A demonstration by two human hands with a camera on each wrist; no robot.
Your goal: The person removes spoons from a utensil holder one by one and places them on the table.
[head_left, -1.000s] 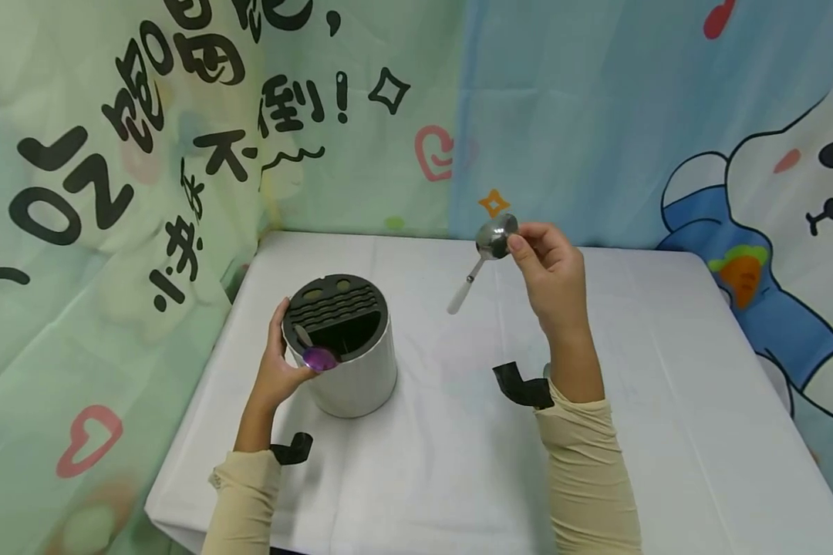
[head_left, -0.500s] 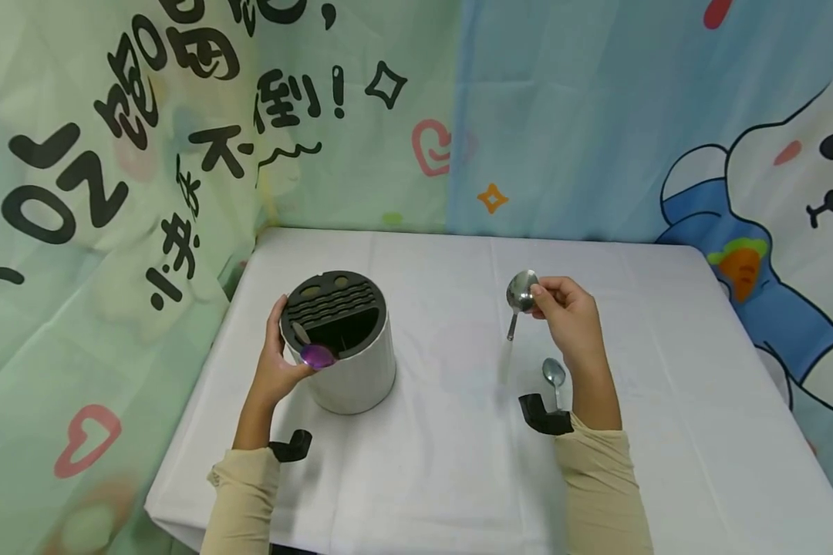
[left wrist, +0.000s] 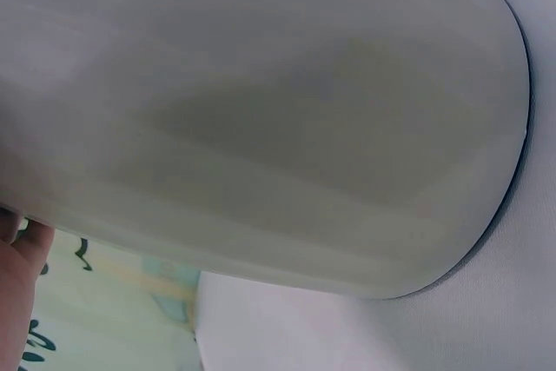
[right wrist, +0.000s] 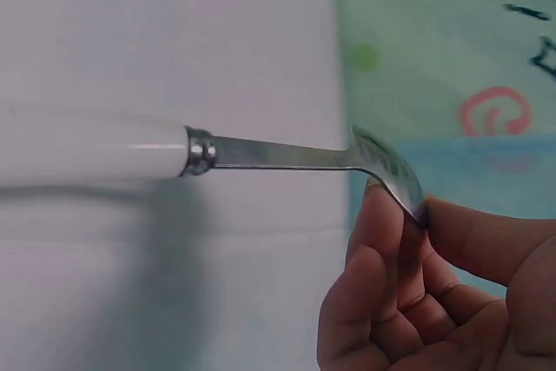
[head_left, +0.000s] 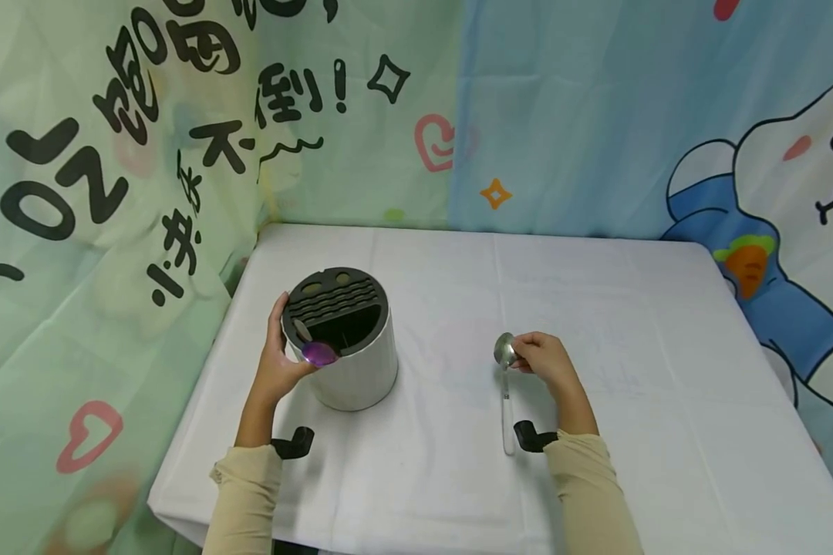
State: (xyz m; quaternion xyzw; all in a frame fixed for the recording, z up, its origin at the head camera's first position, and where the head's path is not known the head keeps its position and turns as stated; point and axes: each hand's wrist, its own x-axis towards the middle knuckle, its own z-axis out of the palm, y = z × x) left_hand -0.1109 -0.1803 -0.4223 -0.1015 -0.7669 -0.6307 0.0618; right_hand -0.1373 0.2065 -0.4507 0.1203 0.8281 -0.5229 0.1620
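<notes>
My left hand (head_left: 280,370) grips the side of a white, round utensil holder (head_left: 357,381) with a dark slotted lid (head_left: 333,297). A purple-bowled spoon (head_left: 319,354) leans out over the lid's near rim, beside my left thumb. The holder's pale wall (left wrist: 304,128) fills most of the left wrist view, with fingers (left wrist: 30,249) at its edge. My right hand (head_left: 544,361) pinches the bowl of a metal spoon with a white handle (head_left: 507,424), which points towards me, low over the table. In the right wrist view thumb and fingers hold the edge of the spoon's bowl (right wrist: 391,175).
A white cloth covers the table (head_left: 430,478). Printed curtains (head_left: 562,116) hang behind it and along its left side. Black curved pieces (head_left: 533,438) are worn at both wrists.
My right hand has come down and nearer with the spoon, its handle swinging towards me. Another spoon on the table, visible half a second ago, is now out of sight. My left hand stays put.
</notes>
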